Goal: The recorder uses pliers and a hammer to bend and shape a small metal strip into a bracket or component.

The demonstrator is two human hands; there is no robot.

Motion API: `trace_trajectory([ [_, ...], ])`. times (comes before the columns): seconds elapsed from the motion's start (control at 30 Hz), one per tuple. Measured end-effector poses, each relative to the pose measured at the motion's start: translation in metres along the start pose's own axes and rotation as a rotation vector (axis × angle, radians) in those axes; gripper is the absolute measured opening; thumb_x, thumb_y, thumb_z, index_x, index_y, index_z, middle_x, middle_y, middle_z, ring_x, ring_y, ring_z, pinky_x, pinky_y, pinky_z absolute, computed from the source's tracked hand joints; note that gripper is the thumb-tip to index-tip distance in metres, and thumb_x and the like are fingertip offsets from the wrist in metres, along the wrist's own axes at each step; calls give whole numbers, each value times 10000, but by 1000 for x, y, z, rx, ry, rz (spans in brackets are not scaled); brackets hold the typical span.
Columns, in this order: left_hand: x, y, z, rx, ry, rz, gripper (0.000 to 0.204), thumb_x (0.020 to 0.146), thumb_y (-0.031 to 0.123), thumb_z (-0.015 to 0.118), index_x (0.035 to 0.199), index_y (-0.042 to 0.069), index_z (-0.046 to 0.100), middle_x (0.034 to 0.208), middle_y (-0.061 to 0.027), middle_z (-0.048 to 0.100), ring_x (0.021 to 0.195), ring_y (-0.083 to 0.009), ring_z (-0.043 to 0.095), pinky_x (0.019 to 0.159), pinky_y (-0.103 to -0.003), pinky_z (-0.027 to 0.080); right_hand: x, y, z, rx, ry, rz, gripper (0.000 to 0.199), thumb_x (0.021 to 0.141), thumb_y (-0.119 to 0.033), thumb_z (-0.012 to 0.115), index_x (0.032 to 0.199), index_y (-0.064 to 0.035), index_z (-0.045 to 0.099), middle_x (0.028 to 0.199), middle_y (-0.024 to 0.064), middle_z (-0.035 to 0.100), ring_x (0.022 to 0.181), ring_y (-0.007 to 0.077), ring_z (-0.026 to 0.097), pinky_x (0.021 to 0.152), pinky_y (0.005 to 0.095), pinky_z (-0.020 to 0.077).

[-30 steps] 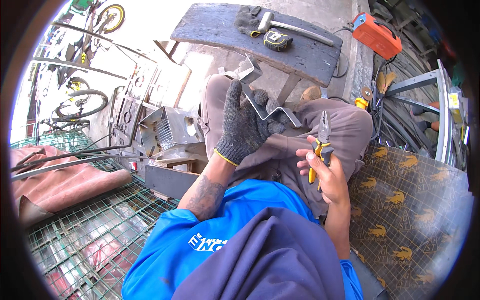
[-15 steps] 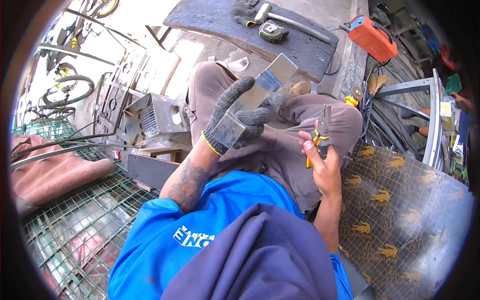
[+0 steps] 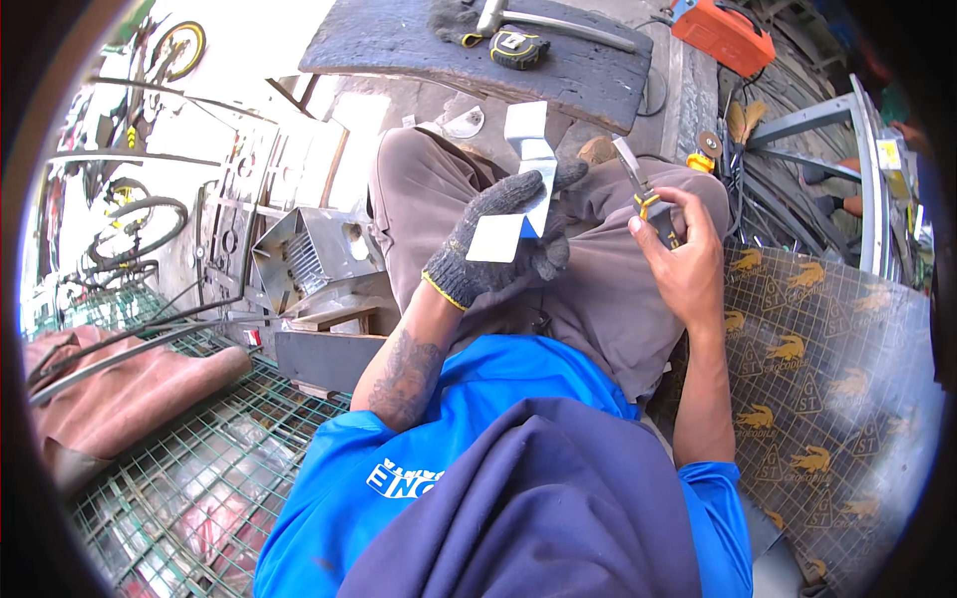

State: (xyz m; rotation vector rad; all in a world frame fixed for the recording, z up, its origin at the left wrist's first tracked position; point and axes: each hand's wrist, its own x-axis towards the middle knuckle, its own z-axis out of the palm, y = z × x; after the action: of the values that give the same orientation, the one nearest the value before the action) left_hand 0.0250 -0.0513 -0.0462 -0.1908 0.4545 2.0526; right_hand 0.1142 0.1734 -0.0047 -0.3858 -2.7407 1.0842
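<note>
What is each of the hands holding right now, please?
Left hand: closed on a bent metal sheet.
Right hand: closed on pliers.

A dark sheet of packaging printed with repeated yellow animal emblems and triangles lies at the right. A small red-and-white label sits on metal at the left.

I see a dark workbench ahead, with a tape measure, a hammer and a grey glove on it.
</note>
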Motion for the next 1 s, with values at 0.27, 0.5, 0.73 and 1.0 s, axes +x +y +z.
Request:
trace_trajectory([
  [0.27, -4, 10, -4, 511, 96, 2, 297, 1007, 261, 617, 1199, 34, 613, 857, -104, 683, 763, -236, 714, 689, -338, 605, 1, 21, -15, 170, -157, 170, 292, 874, -213, 799, 904, 0, 601, 731, 26, 529, 709, 83, 453, 644, 289, 426],
  [0.5, -12, 6, 21, 506, 151, 45, 392, 1005, 270, 625, 1341, 131, 479, 880, -155, 699, 635, -235, 701, 519, -339, 576, -4, 9, -24, 297, -258, 49, 272, 908, -203, 758, 939, -1, 578, 777, 34, 519, 721, 110, 446, 672, 302, 420],
  [0.73, -9, 6, 25, 549, 195, -46, 408, 1007, 271, 614, 1363, 146, 459, 893, -163, 700, 657, -266, 710, 549, -368, 594, 0, 7, -29, 191, -316, -92, 301, 900, -210, 759, 986, 4, 566, 856, 136, 580, 771, 266, 540, 751, 381, 468],
  [1.0, -4, 2, 16, 522, 107, -15, 441, 1014, 307, 602, 1379, 104, 462, 1010, -168, 704, 785, -259, 726, 668, -370, 619, 3, 3, -26, 145, -304, -159, 298, 903, -192, 760, 961, 3, 543, 842, 161, 561, 749, 276, 498, 765, 376, 466],
])
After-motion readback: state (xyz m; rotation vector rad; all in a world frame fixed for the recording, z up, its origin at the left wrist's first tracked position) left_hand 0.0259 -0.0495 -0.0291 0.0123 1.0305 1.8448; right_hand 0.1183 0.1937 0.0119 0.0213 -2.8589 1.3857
